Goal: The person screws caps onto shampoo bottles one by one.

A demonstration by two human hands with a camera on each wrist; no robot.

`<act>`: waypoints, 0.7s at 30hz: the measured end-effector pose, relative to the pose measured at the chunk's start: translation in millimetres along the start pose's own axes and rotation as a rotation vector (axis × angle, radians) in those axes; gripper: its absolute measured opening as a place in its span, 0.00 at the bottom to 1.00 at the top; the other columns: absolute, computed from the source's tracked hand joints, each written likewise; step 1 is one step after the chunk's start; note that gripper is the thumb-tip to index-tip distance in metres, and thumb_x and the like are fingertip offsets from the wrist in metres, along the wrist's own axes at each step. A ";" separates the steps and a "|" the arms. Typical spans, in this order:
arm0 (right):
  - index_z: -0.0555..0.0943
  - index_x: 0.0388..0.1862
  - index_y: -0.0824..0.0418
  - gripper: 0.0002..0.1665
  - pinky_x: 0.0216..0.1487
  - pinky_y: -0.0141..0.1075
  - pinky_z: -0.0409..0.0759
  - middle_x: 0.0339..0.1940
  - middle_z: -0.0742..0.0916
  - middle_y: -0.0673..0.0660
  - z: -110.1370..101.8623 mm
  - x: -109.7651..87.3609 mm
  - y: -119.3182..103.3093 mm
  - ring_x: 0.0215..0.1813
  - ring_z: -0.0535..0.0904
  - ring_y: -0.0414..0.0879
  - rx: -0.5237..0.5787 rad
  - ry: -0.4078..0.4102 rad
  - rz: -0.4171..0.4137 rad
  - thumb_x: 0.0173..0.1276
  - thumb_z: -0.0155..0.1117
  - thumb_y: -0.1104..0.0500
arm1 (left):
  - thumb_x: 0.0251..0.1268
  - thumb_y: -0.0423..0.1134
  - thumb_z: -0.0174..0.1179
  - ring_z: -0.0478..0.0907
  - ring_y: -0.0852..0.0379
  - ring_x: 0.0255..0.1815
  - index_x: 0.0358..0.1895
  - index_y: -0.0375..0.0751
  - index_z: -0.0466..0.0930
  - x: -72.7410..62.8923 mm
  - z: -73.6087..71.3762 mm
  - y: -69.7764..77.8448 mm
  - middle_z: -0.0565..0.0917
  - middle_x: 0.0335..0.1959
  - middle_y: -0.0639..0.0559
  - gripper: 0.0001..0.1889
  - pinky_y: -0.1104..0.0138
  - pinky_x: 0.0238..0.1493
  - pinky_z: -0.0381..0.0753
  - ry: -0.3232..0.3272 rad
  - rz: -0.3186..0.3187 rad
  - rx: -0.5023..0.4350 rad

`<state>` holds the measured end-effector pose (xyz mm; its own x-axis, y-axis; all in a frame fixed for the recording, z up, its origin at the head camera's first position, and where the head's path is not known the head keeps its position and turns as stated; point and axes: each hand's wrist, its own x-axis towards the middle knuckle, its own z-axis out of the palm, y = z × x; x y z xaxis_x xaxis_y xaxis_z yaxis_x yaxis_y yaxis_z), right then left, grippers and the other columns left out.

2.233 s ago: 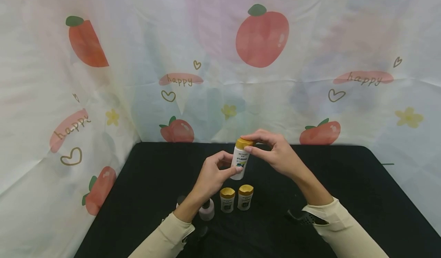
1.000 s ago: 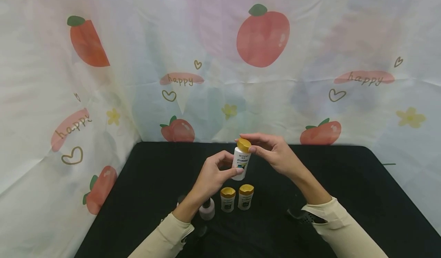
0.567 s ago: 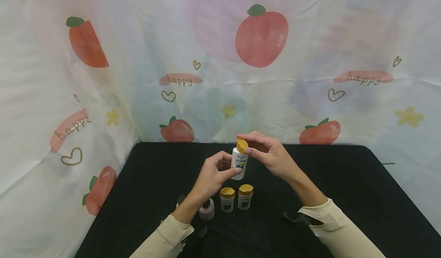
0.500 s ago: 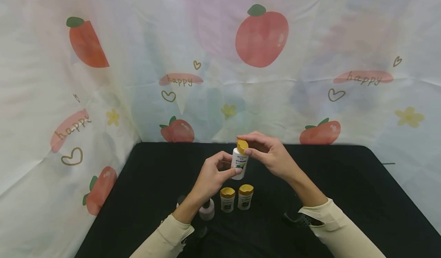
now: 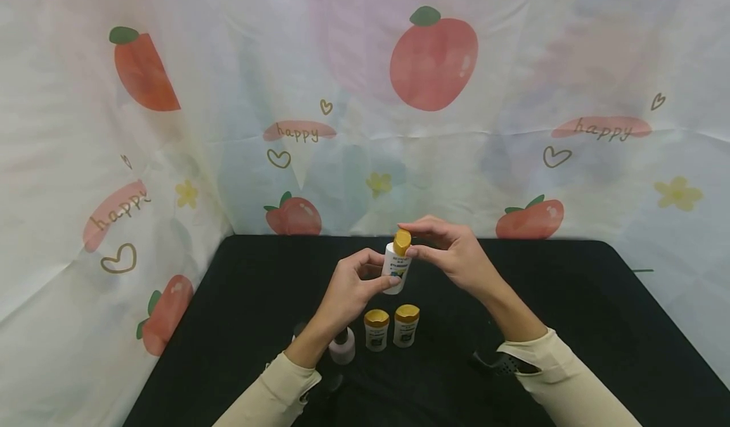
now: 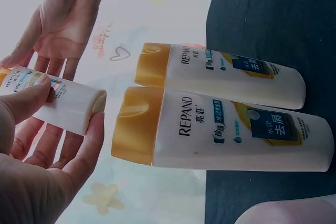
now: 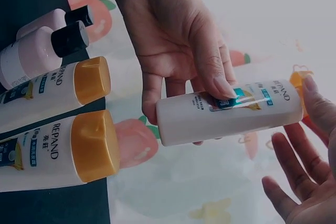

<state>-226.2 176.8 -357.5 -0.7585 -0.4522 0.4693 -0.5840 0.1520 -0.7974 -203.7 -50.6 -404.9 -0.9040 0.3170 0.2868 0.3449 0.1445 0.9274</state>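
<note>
My left hand [image 5: 352, 282] grips a small white shampoo bottle [image 5: 395, 264] by its body, holding it above the table and slightly tilted. Thumb and fingers of my right hand [image 5: 456, 253] pinch its gold cap [image 5: 402, 242], which sits turned out of line with the body. The right wrist view shows the left thumb pressed on the label of the bottle [image 7: 236, 114] and the cap [image 7: 300, 90] partly hidden by the right thumb. Below, two matching bottles stand side by side, one at left [image 5: 377, 333] and one at right [image 5: 405, 329].
Pale pink bottles with black caps stand left of the white pair, one [image 5: 342, 350] partly behind my left forearm. The black table [image 5: 256, 275] is backed by a printed fabric sheet [image 5: 353, 85].
The right fingers have turned the gold cap on the bottle, so it now shows narrower and edge-on. The left hand keeps its grip in nearly the same spot.
</note>
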 end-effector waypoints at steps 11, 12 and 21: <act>0.83 0.62 0.57 0.23 0.59 0.34 0.81 0.55 0.85 0.54 -4.1 -1.2 2.9 0.58 0.82 0.47 -0.003 0.028 0.016 0.69 0.68 0.67 | 0.64 0.37 0.71 0.85 0.55 0.51 0.49 0.45 0.83 0.9 -2.1 -0.6 0.85 0.50 0.51 0.12 0.60 0.48 0.86 0.007 -0.003 -0.016; 0.83 0.62 0.57 0.23 0.59 0.34 0.81 0.55 0.85 0.54 -4.4 -1.4 2.9 0.58 0.82 0.47 -0.006 0.031 0.013 0.69 0.68 0.67 | 0.64 0.37 0.71 0.85 0.54 0.51 0.48 0.45 0.83 0.8 -2.4 -0.5 0.85 0.50 0.51 0.12 0.60 0.48 0.86 0.009 -0.004 -0.018; 0.85 0.57 0.60 0.19 0.58 0.37 0.82 0.54 0.86 0.56 -6.6 -2.0 4.8 0.58 0.82 0.48 -0.004 0.044 -0.012 0.69 0.67 0.69 | 0.63 0.36 0.72 0.85 0.51 0.50 0.48 0.42 0.83 0.3 -3.4 -1.4 0.86 0.50 0.48 0.13 0.60 0.46 0.87 0.031 -0.027 -0.044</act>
<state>-229.4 184.2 -359.7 -0.7637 -0.4144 0.4949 -0.5940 0.1508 -0.7902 -205.4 -53.8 -405.3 -0.9204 0.2843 0.2682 0.3094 0.1106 0.9445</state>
